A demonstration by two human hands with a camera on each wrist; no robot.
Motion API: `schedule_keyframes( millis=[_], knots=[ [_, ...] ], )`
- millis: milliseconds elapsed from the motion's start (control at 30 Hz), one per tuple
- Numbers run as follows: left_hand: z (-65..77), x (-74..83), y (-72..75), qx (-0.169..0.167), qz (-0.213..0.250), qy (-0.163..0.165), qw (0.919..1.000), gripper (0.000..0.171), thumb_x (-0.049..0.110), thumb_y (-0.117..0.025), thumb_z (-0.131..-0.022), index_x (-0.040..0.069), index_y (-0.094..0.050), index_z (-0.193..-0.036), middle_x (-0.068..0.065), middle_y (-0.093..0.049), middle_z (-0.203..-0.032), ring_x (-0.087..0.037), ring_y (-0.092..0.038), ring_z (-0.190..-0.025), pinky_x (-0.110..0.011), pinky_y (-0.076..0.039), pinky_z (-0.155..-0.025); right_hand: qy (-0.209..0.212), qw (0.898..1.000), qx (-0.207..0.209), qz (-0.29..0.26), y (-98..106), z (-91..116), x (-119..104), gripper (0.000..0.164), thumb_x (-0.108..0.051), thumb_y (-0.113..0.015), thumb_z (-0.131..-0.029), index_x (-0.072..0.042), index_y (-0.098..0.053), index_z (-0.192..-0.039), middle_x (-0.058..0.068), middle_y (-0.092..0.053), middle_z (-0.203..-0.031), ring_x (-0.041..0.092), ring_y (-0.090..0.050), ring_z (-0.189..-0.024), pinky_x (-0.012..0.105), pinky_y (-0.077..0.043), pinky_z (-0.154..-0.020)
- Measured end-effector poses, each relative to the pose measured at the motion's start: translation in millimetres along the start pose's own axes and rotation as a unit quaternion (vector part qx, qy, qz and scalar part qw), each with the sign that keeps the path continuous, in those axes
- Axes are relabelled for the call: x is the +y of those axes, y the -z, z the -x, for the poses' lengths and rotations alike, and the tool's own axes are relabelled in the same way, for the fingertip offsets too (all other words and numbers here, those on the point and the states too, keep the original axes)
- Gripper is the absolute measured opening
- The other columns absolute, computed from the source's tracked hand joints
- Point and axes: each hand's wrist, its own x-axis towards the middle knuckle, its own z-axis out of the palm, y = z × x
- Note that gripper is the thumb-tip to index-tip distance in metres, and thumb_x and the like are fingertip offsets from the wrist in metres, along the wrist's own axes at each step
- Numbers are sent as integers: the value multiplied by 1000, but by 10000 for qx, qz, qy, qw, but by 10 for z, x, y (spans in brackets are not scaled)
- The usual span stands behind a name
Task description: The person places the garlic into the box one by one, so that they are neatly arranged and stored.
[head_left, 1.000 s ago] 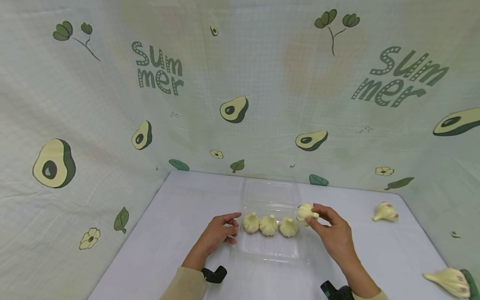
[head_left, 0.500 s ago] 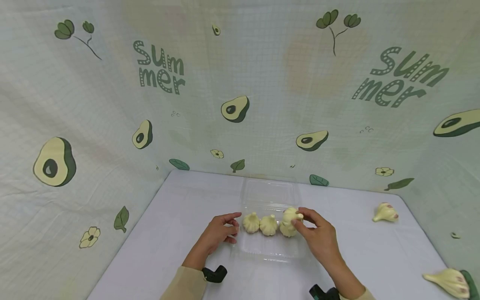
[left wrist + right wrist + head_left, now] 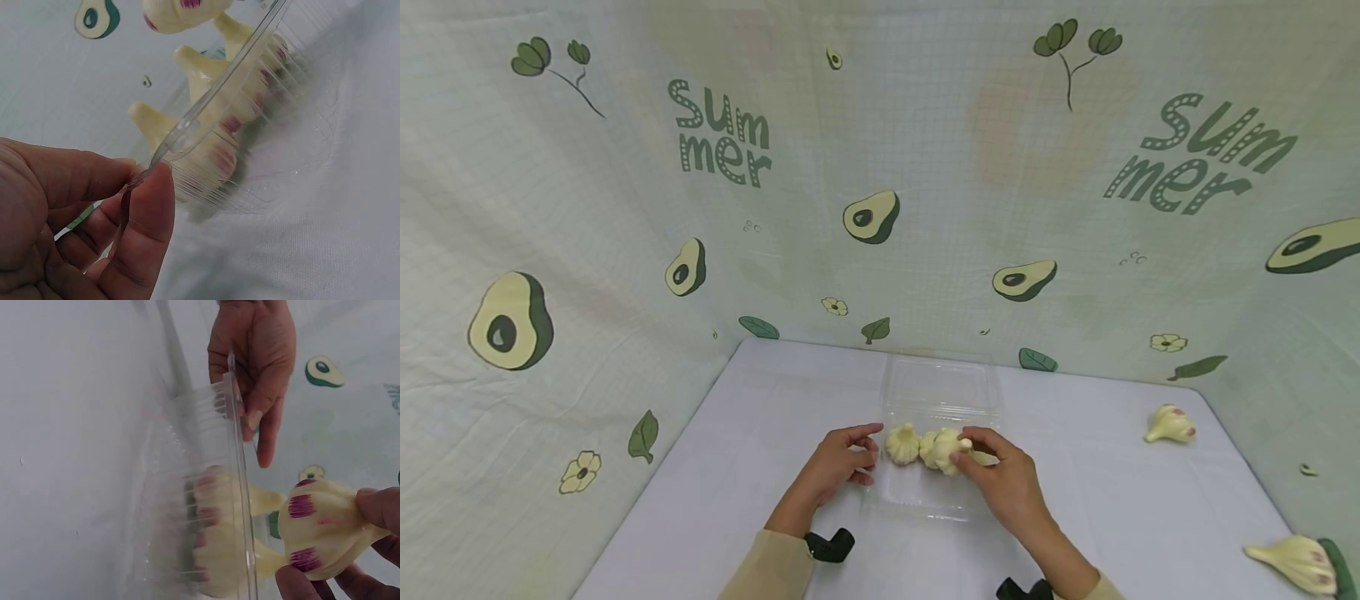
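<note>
A clear plastic clamshell box [image 3: 925,500] lies with its lid folded back on the table. My left hand [image 3: 842,461] pinches its left rim between thumb and finger, as the left wrist view shows. Inside, a garlic bulb [image 3: 902,444] stands at the left, and a second garlic bulb [image 3: 228,84] and a third garlic bulb [image 3: 250,40] stand in a row beyond it. Above the box, my right hand [image 3: 1006,479] holds another garlic bulb [image 3: 328,528] between thumb and fingers. In the head view this held bulb partly hides the ones behind it.
The open lid [image 3: 940,383] lies toward the back. Two loose garlic bulbs are on the right: one garlic bulb [image 3: 1171,423] at the back, another garlic bulb [image 3: 1296,562] near the front right edge. Printed cloth [image 3: 940,275] surrounds the white table [image 3: 797,392].
My right hand has carried its garlic bulb leftward, from the box's right side to over the middle of the row. The left hand has stayed at the rim.
</note>
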Motion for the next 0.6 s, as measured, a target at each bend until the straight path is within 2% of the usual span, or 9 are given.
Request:
schedule_keyframes(
  millis=[167,400,467,600],
  knots=[
    [-12,-2,2,-11,9,-17,10000,56,-3,-68,-94,8,-61,-149,-9,-61,-105,-17,-62,-77,-29,-63,-62,37,9999,-161,-1,-165,18,5,24,-24,-87,-89,-19,-78,-111,5,-77,-118,27,-71,-113,26,-61,-81],
    [-12,-5,0,-3,9,-37,10000,56,-3,-68,-94,8,-62,-148,-9,-61,-105,-16,-62,-78,-29,-63,-62,248,9988,-428,-20,-411,9,37,22,-17,-87,-86,-20,-77,-105,2,-78,-112,24,-74,-105,48,-61,-90],
    [-8,-6,1,7,12,-24,10000,56,-3,-68,-94,8,-62,-148,-10,-62,-109,-16,-62,-78,-29,-63,-62,284,9983,-516,-17,-465,11,35,23,-15,-88,-84,-20,-77,-103,0,-78,-108,23,-74,-103,48,-59,-92],
    [0,-9,9,-12,49,-17,10000,56,-3,-69,-94,9,-62,-148,-12,-61,-123,-17,-63,-80,-30,-64,-64,347,9969,-697,116,-544,6,20,23,-16,-89,-82,-22,-76,-99,-4,-77,-103,20,-73,-102,41,-58,-93]
  ],
)
